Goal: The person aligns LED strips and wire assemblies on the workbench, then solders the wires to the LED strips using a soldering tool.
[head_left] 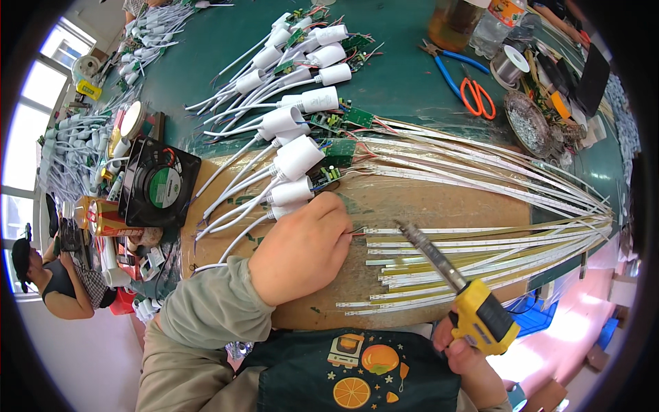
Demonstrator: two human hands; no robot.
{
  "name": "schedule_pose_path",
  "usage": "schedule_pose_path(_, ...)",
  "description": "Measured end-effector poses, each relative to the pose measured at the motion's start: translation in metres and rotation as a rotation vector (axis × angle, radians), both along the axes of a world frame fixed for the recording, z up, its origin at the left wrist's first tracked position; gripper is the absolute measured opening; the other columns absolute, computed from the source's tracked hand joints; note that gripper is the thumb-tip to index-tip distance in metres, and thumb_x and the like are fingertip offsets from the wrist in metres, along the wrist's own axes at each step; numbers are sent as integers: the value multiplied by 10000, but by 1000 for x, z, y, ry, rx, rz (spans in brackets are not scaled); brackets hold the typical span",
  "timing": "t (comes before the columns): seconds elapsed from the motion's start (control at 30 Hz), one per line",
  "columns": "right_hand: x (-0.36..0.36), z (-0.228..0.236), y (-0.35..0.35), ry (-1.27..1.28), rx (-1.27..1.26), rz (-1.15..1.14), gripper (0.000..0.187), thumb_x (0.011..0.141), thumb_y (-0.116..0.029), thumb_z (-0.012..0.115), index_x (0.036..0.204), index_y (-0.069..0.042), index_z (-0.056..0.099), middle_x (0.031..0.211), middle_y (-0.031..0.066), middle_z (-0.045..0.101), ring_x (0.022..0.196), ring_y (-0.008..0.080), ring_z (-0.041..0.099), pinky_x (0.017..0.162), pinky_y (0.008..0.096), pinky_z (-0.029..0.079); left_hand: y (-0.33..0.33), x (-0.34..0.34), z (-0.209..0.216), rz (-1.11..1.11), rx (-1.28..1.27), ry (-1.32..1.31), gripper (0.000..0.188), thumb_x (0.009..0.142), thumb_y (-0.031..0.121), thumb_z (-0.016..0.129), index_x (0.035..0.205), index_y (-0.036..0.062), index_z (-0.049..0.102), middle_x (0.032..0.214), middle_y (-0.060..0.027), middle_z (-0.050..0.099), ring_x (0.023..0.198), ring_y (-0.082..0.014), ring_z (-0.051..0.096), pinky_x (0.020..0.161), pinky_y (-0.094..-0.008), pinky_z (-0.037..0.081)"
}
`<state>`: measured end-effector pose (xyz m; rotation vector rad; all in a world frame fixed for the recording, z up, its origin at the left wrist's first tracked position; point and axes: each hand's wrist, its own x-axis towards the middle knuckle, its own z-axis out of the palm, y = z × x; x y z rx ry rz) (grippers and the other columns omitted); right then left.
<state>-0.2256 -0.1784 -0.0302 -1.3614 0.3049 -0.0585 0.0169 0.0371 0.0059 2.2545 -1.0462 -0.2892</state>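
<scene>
While thin red wires [358,233] are pinched between the fingertips of the left hand [302,247], a soldering iron with a yellow-and-black handle and metal shaft [484,319] is gripped by the right hand [461,353] at near right. Narrow white strips [494,237] are spread to the right on a brown board [439,209]; white cylindrical sockets [298,156] are grouped farther left.

The soldering iron [484,317] is yellow and black, the strips [473,240] white.

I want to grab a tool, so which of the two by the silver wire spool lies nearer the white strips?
The scissors with orange loop handles; the pliers, with blue handles, lie farther from the white strips.
</scene>
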Motion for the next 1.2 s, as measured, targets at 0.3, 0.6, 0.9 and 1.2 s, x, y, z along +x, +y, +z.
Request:
schedule_pose_path(0.3, -3, -2, 18, 134, 140, 85, 621, 796, -318, 711, 1253, -23, 412, 655, 41, 453, 547, 159, 448, 493, 285, 404, 2, 1, -3, 18, -35, 19, 96, 798, 91, 618, 847, 20, 576, 976, -127, 558, 837, -325, 584, 717, -382, 487)
schedule_pose_path(0.6, 5, 1, 27, 116, 155, 23, 605, 821, -320, 693, 1248, -1, 405, 639, 37, 436, 534, 145, 438, 483, 275, 403, 2, 1, -5, 13, -31, 10, 90, 803, 91, 611, 845, 15, 587, 965, -119, 559, 831, -319, 586, 717, -386, 488)
schedule_pose_path(0.9, 4, -5, 29, 36, 109, -1, 546, 837, -304, 676, 1215, 4, 432, 613, 42, 439, 504, 145, 435, 448, 276, 406, 4, 3, -7, 6, -85, 55, 79, 800, 82, 603, 827, 13, 577, 937, -117, 551, 829, -319, 584, 719, -381, 489)
schedule_pose_path(1.2, 9, -2, 33, 45, 168, -29, 555, 827, -334, 693, 1189, 2, 439, 615, 38, 441, 504, 141, 439, 443, 273, 400, 5, 6, -8, -9, -95, 60, 77, 801, 83, 600, 818, 10, 580, 948, -124, 552, 831, -318, 586, 723, -389, 489)
